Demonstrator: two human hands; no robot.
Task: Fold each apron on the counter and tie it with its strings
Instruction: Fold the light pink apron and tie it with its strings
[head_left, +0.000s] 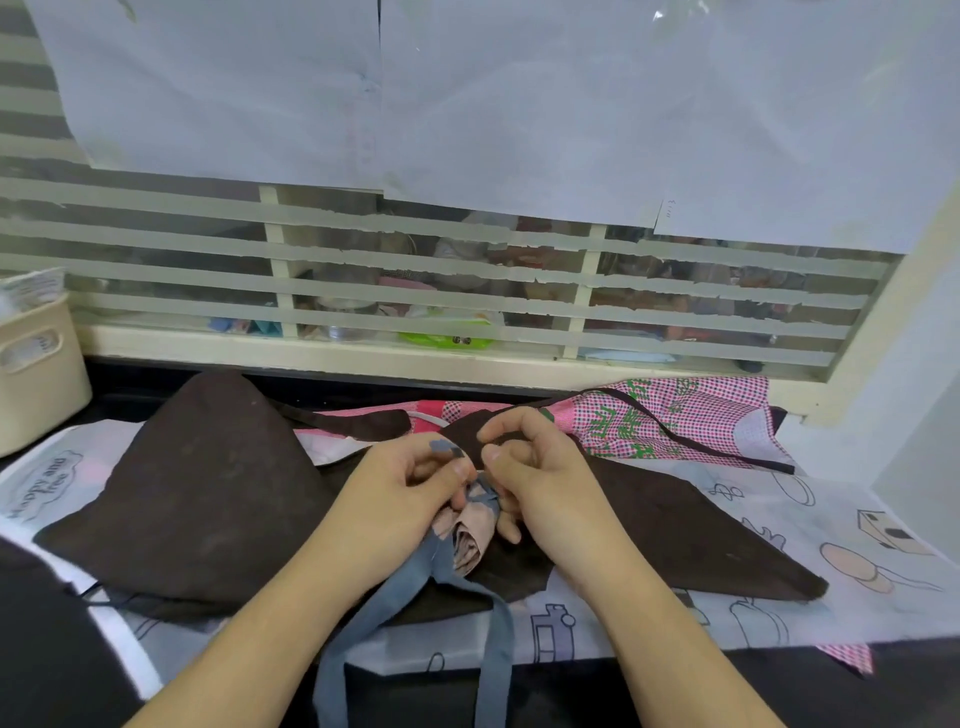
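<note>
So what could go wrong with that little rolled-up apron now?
The knot may not be tight yet: both the left hand and right hand pinch the blue strings on the rolled pink apron, so letting go might unroll it. The long string ends hang over the counter edge and could snag. The brown apron underneath might get dragged along.

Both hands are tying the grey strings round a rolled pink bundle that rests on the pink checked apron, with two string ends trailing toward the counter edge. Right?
Not quite. In the head view the bundle rests on the brown apron, not the checked apron, which lies behind. The rest holds: left hand and right hand work the strings, whose ends trail toward the counter edge.
</note>
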